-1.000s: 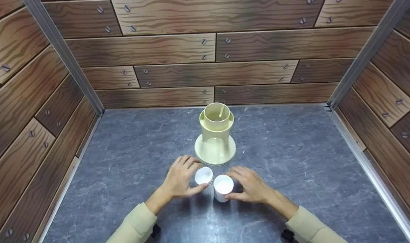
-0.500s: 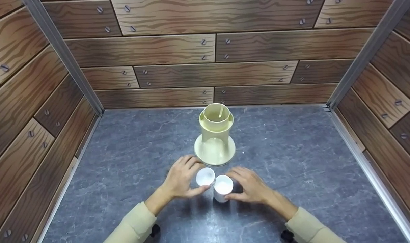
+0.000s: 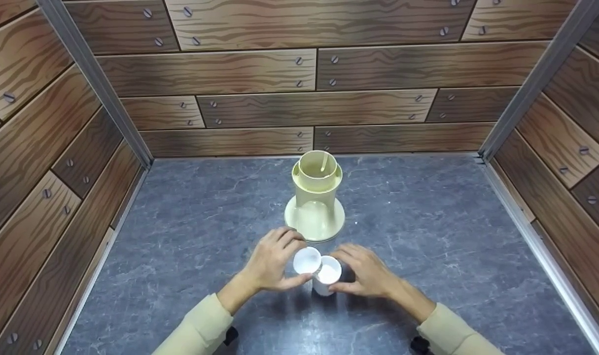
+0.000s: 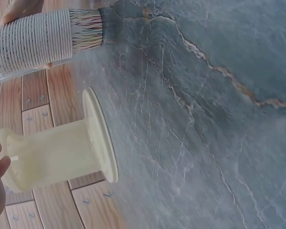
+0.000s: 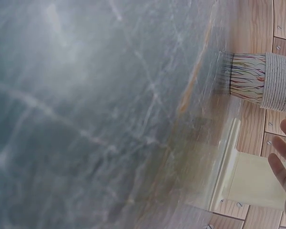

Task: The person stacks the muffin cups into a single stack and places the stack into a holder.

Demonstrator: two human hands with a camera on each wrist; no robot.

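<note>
In the head view my left hand (image 3: pixel 274 260) holds a white paper cup (image 3: pixel 307 260) between thumb and fingers, its round mouth facing up. That cup overlaps the rim of a nested stack of paper cups (image 3: pixel 323 286). Around the stack's right side curve the thumb and fingers of my right hand (image 3: pixel 366 272). Both wrist views show the stack (image 4: pixel 35 40) standing on the tabletop, with many close rims and coloured wavy lines near its foot. Just behind the hands is a cream cylindrical holder (image 3: pixel 315 217) on a wide round base, its top tube open.
The grey marbled tabletop (image 3: pixel 205 212) runs back to a wood-plank patterned wall (image 3: pixel 255 108). Metal rails (image 3: pixel 550 261) edge the side panels at left and right. The holder stands at the middle, close behind the cups.
My left hand has moved slightly right with its cup, so the cup now overlaps the stack's rim. My right hand and the stack have stayed put.
</note>
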